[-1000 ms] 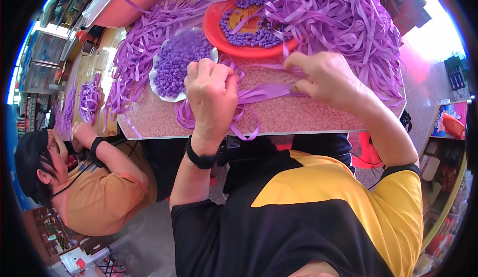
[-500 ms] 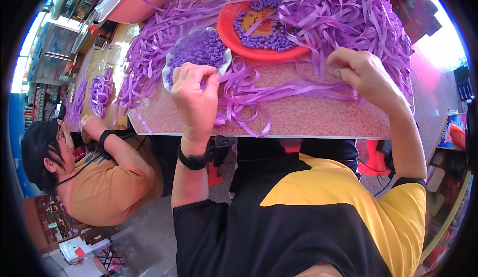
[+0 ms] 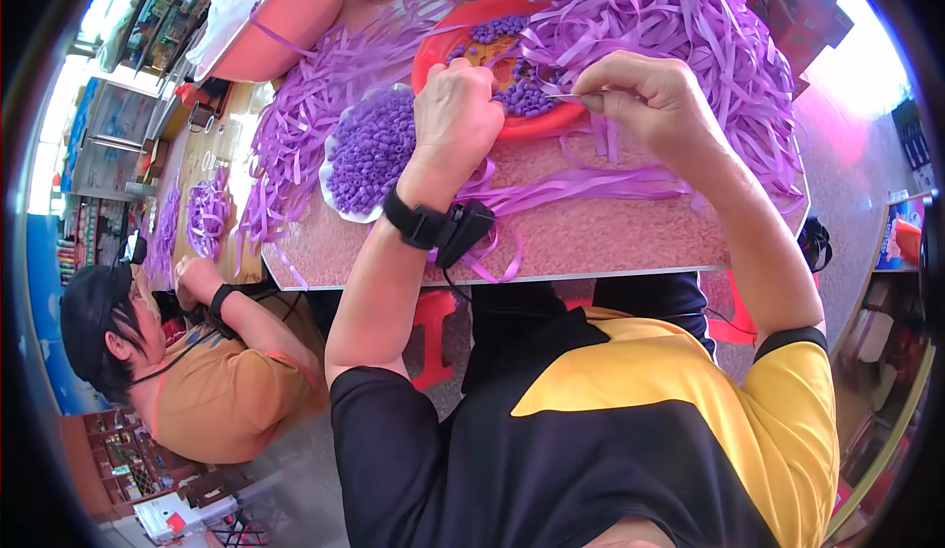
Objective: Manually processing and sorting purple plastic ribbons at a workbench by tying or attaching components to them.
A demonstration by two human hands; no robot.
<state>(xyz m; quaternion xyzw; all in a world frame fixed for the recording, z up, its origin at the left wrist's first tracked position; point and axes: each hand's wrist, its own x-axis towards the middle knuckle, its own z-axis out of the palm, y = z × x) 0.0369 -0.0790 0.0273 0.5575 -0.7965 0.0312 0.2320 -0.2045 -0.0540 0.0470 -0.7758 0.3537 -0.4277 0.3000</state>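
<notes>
My left hand (image 3: 455, 115) is closed at the near left rim of the red plate (image 3: 425, 54), its fingertips turned away so that what they hold is hidden. My right hand (image 3: 650, 103) pinches a thin, pale, needle-like piece (image 3: 559, 92) that points toward the left hand, above the plate. Purple beads (image 3: 530, 101) lie scattered in the plate. Left of my left wrist, a white scalloped dish (image 3: 328, 176) is heaped with more purple beads (image 3: 370, 149). A bundle of purple ribbons (image 3: 581, 190) stretches across the table below my hands.
A big pile of purple ribbon (image 3: 679, 31) covers the table's far right, another (image 3: 310, 115) its left. A pink basin (image 3: 295, 31) with a white bag stands at the far left. A co-worker (image 3: 226, 390) sits at the adjoining wooden table (image 3: 246, 144). The pink table's front edge (image 3: 591, 277) runs before me.
My left hand has moved right and away, from the bead dish to the red plate. My right hand has come left toward it, and the thin needle-like piece now shows in its pinch.
</notes>
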